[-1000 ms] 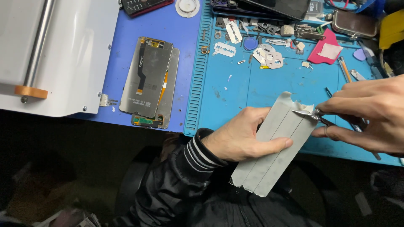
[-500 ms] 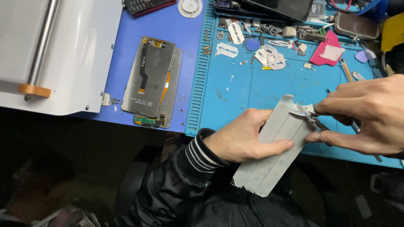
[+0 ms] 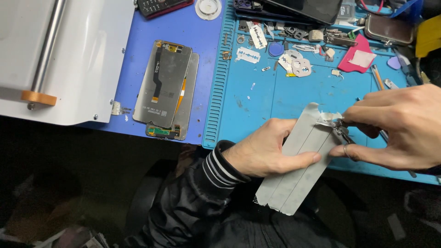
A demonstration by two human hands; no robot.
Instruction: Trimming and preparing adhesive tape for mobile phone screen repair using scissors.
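My left hand [image 3: 266,149] grips a flat grey panel [image 3: 298,170] covered with strips of grey tape, holding it tilted over the near edge of the blue work mat [image 3: 257,105]. My right hand [image 3: 399,126] holds metal tweezers [image 3: 342,133] pinched on a lifted tape end at the panel's upper right corner. A dark phone screen assembly [image 3: 167,87] with an orange flex cable lies face down on the blue surface to the left.
A white machine [image 3: 59,55] with a metal roller fills the left side. Small parts, a razor blade [image 3: 248,54], a pink cloth [image 3: 358,57] and tools litter the back of the mat. A dark phone [image 3: 161,5] lies at the top.
The panel has shifted slightly down and to the right in my left hand. My right hand with the tweezers stays at the upper corner, pulling at the tape end.
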